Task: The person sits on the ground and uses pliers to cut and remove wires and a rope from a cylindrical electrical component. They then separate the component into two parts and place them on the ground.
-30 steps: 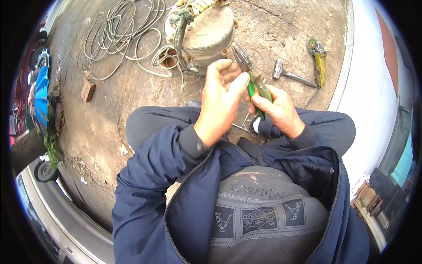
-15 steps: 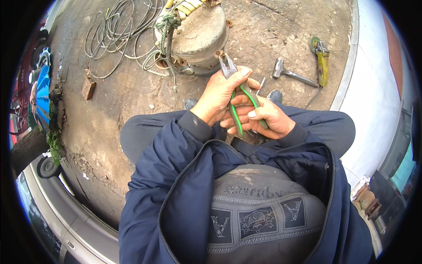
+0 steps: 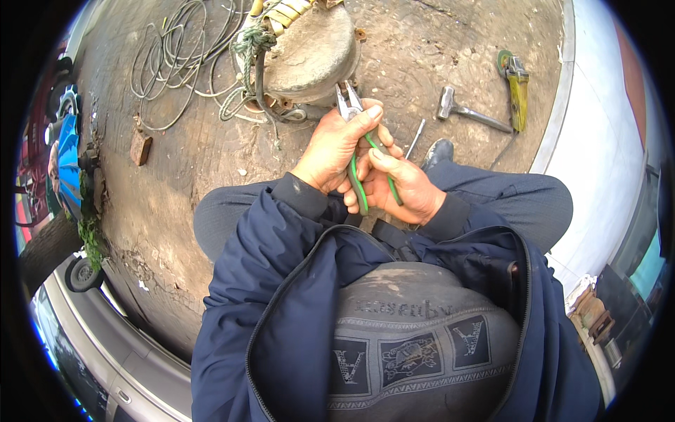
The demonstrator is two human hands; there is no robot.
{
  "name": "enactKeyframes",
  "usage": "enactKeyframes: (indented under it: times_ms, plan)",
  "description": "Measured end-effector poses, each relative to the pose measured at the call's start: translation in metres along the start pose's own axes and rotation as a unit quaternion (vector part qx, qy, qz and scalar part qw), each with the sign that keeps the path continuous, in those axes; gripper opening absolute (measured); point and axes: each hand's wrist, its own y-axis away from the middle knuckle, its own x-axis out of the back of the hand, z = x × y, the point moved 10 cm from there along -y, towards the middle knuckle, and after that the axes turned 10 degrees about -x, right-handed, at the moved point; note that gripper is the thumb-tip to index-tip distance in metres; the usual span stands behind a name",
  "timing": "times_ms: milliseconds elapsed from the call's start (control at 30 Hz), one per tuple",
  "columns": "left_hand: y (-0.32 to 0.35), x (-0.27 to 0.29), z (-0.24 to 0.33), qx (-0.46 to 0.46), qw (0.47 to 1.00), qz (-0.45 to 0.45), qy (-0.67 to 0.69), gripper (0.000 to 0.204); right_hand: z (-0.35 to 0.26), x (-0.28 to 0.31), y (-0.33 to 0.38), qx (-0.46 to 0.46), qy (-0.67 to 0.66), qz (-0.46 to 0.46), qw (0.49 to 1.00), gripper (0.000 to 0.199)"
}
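Observation:
A pair of pliers (image 3: 358,188) with green and dark handles is between my hands, its metal jaws parted and pointing away from me. My left hand (image 3: 328,149) grips it just below the jaws, thumb lying along the top. My right hand (image 3: 413,188) is closed around the spread handles from the right, thumb over them; some of its fingers are hidden. Just beyond the jaws stands a round, crusted machine body (image 3: 309,60) with rusty bolt lugs on its rim. I see nothing held in the jaws.
A hammer (image 3: 478,118) and a yellow angle grinder (image 3: 517,98) lie to the right. A thin metal rod (image 3: 416,138) is near my shoe (image 3: 440,151). Green rope (image 3: 253,43) is knotted on the machine. Coiled cable (image 3: 169,67) and a brown block (image 3: 140,148) lie left.
Both hands and the pliers have shifted a little left. The handles are closer together, and more of the thin metal rod shows beside my right hand.

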Motion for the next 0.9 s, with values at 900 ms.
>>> enactKeyframes:
  times_ms: [900]
  plan:
    - [0.005, -0.025, -0.005, -0.028, 0.99, -0.03, 0.135, 0.022, -0.018, -0.007, 0.032, -0.054, 0.051, -0.021, 0.997, 0.037]
